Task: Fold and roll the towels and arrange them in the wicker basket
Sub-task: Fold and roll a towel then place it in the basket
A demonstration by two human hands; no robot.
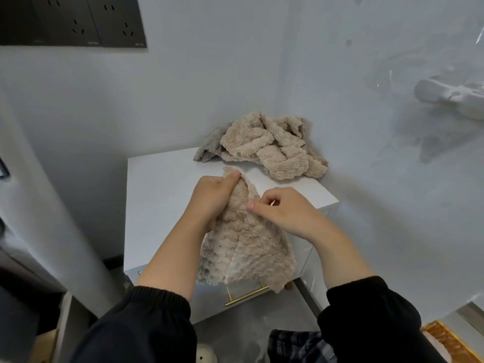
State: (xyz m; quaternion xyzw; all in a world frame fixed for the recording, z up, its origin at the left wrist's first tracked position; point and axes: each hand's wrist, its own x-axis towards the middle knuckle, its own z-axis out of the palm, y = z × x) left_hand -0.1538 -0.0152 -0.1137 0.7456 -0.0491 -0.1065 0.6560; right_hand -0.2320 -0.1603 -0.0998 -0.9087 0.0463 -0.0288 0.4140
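A heap of crumpled towels [272, 148] is seen at the centre of the frame, pushed into the corner where two walls meet, with a grey towel [209, 146] showing at its left edge. Part of the view to the right is veiled by a clear plastic film, behind which a white wall fixture [450, 96] can only be made out dimly. A beige towel [243, 237] is held just below the centre, its lower half draped over the front edge of a white cabinet [157, 200]. Its upper corner is gripped by the left hand [213, 197], fingers curled round the cloth and the thumb pressed on top. Its right edge is pinched by the right hand [285, 210] between thumb and bent fingers. The towels are thick, nubbly and ragged at the edges; the held one is creased down its middle. The cabinet top is smooth and glossy, and a brass handle [246, 296] is fitted on the drawer front beneath the hanging cloth. Black sleeves cover both forearms. A dark socket panel [70, 20] is mounted on the pale wall at the upper left. At the lower right corner a woven, tan-coloured rim is cut off by the frame; it may be the wicker basket [445, 341].
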